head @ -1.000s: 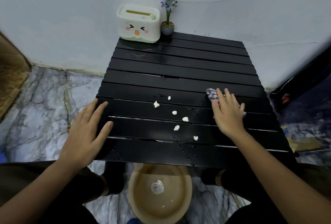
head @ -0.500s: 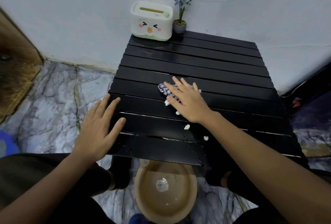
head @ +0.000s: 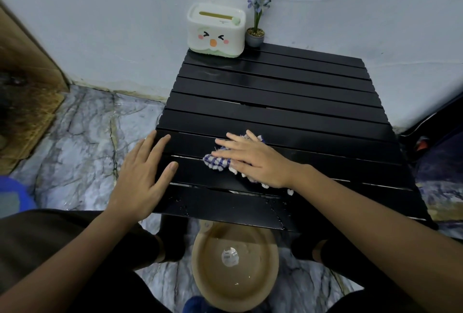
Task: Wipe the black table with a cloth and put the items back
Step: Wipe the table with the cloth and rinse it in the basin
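Note:
The black slatted table (head: pixel 288 102) stands against the wall. My right hand (head: pixel 253 158) presses flat on a blue-and-white checked cloth (head: pixel 216 161) near the table's front middle. Small white crumbs (head: pixel 290 192) peek out along the hand's near edge, partly hidden under it. My left hand (head: pixel 144 175) rests flat with fingers apart on the table's front left corner, holding nothing. A white tissue box with a cartoon face (head: pixel 216 31) and a small potted purple flower (head: pixel 255 34) stand at the back left corner.
A tan plastic basin (head: pixel 265 250) with a little water sits on the marble floor below the table's front edge, between my legs. Water drops dot the front slat. A brown wooden panel (head: pixel 30 67) stands at left, dark objects at right.
My right hand has swept the cloth leftward and toward me across the table, gathering the white crumbs under it. My left hand has stayed on the front left corner.

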